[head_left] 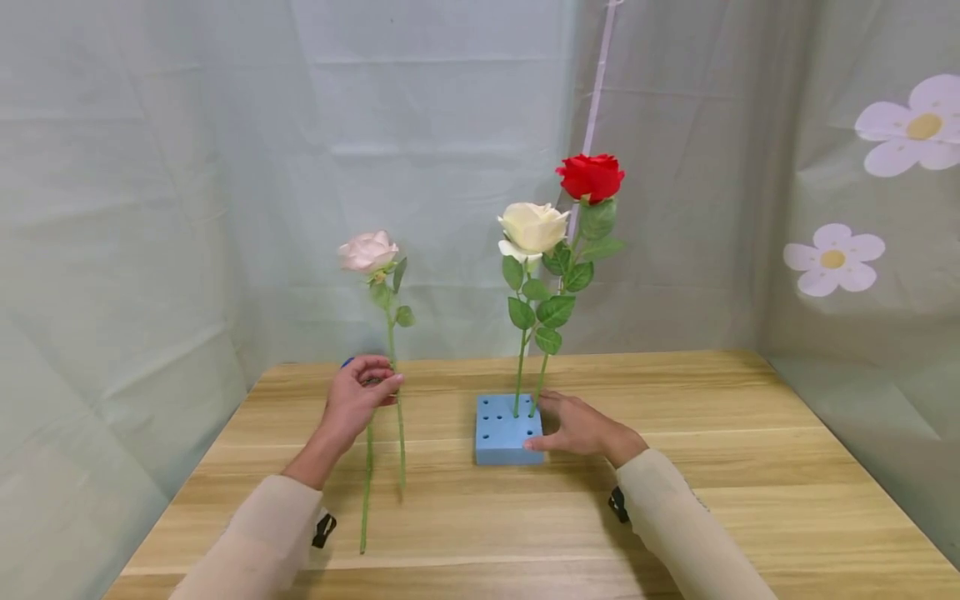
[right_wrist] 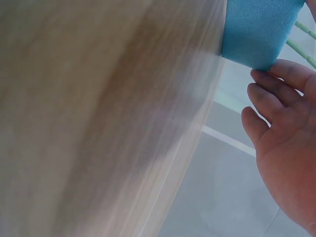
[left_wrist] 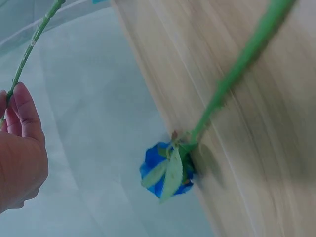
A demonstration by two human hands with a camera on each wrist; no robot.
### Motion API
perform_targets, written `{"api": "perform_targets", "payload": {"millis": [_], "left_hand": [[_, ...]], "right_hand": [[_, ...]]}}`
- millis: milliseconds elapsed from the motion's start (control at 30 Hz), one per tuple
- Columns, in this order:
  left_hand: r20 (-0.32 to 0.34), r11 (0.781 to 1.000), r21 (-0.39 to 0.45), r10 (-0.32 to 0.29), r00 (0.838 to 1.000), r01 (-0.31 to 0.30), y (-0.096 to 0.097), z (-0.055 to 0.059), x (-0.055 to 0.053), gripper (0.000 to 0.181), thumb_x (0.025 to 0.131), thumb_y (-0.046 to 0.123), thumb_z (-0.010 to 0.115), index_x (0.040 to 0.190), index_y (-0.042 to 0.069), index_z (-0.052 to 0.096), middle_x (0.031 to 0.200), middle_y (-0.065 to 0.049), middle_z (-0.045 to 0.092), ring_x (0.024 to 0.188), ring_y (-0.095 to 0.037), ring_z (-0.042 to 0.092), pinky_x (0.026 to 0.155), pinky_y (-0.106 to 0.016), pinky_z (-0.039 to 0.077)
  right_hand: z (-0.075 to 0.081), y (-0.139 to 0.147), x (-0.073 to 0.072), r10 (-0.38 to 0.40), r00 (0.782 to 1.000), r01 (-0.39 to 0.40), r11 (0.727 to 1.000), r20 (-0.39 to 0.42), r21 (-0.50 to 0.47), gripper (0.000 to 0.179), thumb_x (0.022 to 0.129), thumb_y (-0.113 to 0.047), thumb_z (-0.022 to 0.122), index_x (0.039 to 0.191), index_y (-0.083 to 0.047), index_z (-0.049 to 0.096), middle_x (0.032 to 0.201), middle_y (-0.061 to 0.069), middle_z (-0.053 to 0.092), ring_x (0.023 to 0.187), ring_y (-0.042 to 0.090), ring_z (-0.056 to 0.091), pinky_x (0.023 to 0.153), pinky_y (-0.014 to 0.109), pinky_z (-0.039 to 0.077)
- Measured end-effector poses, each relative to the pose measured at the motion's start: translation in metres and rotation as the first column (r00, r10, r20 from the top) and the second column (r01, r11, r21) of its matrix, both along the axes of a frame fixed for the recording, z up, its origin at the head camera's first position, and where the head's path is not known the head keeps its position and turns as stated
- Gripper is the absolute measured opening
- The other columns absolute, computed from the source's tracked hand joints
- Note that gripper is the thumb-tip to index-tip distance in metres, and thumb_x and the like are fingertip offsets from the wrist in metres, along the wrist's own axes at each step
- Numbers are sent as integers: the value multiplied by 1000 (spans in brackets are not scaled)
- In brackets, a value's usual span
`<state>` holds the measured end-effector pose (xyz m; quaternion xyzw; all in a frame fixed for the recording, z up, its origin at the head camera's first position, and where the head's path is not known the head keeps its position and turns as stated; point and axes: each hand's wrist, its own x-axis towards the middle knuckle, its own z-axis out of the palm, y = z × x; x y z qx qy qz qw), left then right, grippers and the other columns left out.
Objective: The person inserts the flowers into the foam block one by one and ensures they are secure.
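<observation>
My left hand [head_left: 356, 403] pinches the green stem of a pale pink rose [head_left: 368, 252], which stands upright with its stem end hanging below the fingers. Behind that hand a blue rose [left_wrist: 157, 170] lies at the table's far edge; its stem [head_left: 367, 500] runs toward the front. My right hand [head_left: 583, 429] grips the right side of a light blue foam block [head_left: 504, 457], thumb at the front and fingers at the back corner. Two stems stand in the block's holes, one of a cream rose [head_left: 533, 227], the other of a taller red rose [head_left: 591, 177].
Several more small holes show in the block's top. Under everything is a wooden table [head_left: 720, 475]. Pale curtains [head_left: 450, 125] hang behind and at both sides, with white flower prints on the right one.
</observation>
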<state>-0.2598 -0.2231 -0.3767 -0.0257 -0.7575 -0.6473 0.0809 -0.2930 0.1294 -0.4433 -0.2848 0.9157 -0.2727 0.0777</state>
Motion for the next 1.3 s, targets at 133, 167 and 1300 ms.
{"api": "perform_targets", "payload": {"millis": [133,167,1300], "left_hand": [[-11,1000,-3,-6,1000,6,8,-1,-3,35,93,0,69,121,-10,53,94,-6,65,78,-8,68,70,-26,61],[-11,1000,-4,-7,1000,7,9,-2,-4,33,93,0,69,120,-10,53,94,-6,65,78,-8,67,70,-25,61],[-56,998,64,-9,998,12,74,18,-23,30,91,8,74,117,-5,64,106,-15,68,88,-16,67,75,-28,61]], "right_hand": [[0,-1,0,3,1000,-3,1000,7,1,91,85,-56,74,147,4,44,156,21,35,145,37,30,116,53,30],[0,-1,0,2,1000,-2,1000,9,3,91,85,-56,74,147,4,44,156,21,35,145,36,29,116,52,30],[0,-1,0,-6,1000,6,1000,5,1,91,85,-56,74,147,3,44,155,21,35,145,37,30,117,53,30]]}}
